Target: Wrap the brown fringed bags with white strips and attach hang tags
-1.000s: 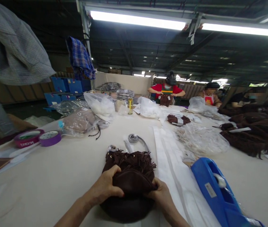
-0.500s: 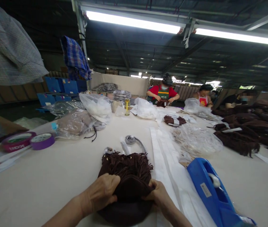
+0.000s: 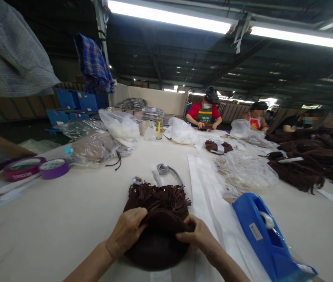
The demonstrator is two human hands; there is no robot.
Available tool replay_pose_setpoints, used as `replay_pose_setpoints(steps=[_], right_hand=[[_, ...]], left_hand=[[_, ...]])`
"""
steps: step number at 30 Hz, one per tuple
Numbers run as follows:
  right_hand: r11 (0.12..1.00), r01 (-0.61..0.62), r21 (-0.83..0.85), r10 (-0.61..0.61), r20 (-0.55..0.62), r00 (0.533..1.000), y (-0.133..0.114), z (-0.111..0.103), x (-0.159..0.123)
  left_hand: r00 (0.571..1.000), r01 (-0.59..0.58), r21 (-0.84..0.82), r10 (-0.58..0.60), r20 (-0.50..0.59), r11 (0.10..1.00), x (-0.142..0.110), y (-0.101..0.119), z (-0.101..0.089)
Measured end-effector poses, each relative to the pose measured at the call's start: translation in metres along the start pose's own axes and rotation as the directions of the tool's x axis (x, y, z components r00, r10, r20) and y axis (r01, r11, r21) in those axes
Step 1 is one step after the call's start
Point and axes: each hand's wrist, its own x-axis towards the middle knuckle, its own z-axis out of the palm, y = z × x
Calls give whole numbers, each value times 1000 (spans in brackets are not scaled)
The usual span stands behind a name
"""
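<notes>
A dark brown fringed bag (image 3: 157,243) lies on the table in front of me, its fringe and small eyelets at the far end. My left hand (image 3: 129,228) pinches the left side of a raised brown fold across its middle. On the opposite side, my right hand (image 3: 194,233) grips the same fold between thumb and fingers. A coiled grey wrapped strap (image 3: 163,169) extends from the bag's far end onto the table. What lies beneath the fold is hidden.
A blue tape dispenser (image 3: 267,235) stands at right, beside long white sheets (image 3: 204,199). Tape rolls (image 3: 54,168) and plastic-wrapped goods (image 3: 91,150) lie left. Clear plastic bags (image 3: 245,170) and a brown pile (image 3: 298,172) occupy the right. Co-workers (image 3: 204,113) sit beyond.
Both hands have shifted slightly away from me, and the fold between them stands a little higher. The far co-worker in red has lowered the brown item. My view has tilted slightly.
</notes>
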Motion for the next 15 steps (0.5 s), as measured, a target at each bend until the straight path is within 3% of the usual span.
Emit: replay_pose_setpoints(steps=[2,4,8,15], right_hand=[[998,42,-36,-41,32,999,-4,-1,-4],[989,99,-109,-103,-31,994,-1,1,-4],[888,251,-386,-350,-214,912,19,9,5],[775,355,-523,-490,-143,860,30,8,3]], left_hand=[[999,-20,15,20,-38,1000,-2,0,-1],[996,-37,36,39,-75,999,-3,0,-1],[986,-127,64,133,-104,990,-5,-1,0],[960,-253,70,260,-109,965,-19,-8,3]])
